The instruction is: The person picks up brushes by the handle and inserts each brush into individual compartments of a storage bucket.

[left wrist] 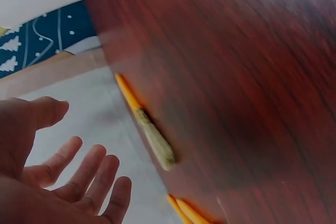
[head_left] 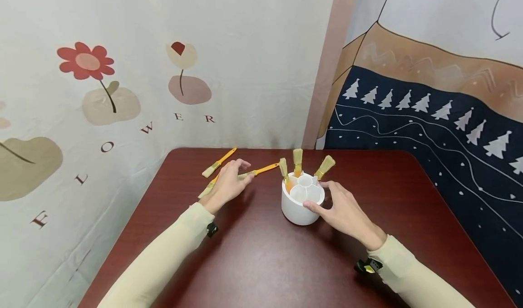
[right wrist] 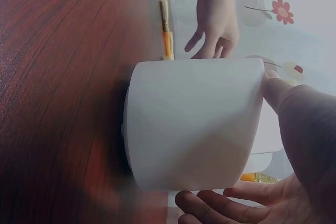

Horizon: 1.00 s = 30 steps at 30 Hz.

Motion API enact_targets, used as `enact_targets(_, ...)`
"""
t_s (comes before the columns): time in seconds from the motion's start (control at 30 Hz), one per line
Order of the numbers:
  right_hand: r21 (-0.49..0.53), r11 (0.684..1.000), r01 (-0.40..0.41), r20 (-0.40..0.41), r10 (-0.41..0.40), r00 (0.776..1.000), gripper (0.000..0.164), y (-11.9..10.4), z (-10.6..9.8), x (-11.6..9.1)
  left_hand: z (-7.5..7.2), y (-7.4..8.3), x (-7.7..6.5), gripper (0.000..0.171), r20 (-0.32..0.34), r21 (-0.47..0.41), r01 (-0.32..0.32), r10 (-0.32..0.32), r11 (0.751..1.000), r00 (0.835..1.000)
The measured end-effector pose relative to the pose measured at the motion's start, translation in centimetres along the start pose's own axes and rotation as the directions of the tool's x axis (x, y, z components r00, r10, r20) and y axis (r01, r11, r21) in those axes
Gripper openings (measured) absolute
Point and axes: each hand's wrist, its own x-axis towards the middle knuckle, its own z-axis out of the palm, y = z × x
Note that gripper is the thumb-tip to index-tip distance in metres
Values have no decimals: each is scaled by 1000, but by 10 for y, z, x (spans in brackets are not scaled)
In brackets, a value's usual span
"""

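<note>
A white round holder (head_left: 300, 210) with inner compartments stands on the table. My right hand (head_left: 347, 210) grips its right side, thumb at the rim; the right wrist view has the thumb (right wrist: 275, 85) at the rim and fingers along the wall. Three paintbrushes stand bristles up in it: a left one (head_left: 284, 169), a back one (head_left: 298, 163) and a right one (head_left: 325, 166). My left hand (head_left: 229, 181), fingers spread and holding nothing, hovers over loose paintbrushes with orange handles: one behind it (head_left: 219, 162), one to its right (head_left: 264, 168) and one partly hidden beneath it (head_left: 207, 189).
The dark red wooden table (head_left: 253, 253) meets a pale fabric backdrop (head_left: 253, 72) with printed flowers at its back edge. To the right hangs a dark blue cloth (head_left: 408, 131) with white trees.
</note>
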Motion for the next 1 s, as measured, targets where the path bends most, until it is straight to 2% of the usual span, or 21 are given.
enact_targets(0.2, 0, 1000, -8, 4, 8, 1000, 94, 2, -1, -1, 9, -9, 7, 40, 22, 99, -18, 16, 995, 1000)
enact_targets(0.4, -12, 1000, -4, -12, 4, 1000, 94, 2, -2, -2, 15, -15, 14, 40, 35, 138, -27, 23, 990, 999)
enact_targets(0.73, -26, 1000, 6, -12, -7, 1000, 97, 0, 0, -2, 21, -26, 25, 43, 74, 202, 11, -26, 979, 997)
enact_targets(1.0, -22, 1000, 16, -21, -16, 1000, 97, 3, 1, 0, 23, -28, 30, 43, 84, 244, 19, -41, 970, 996)
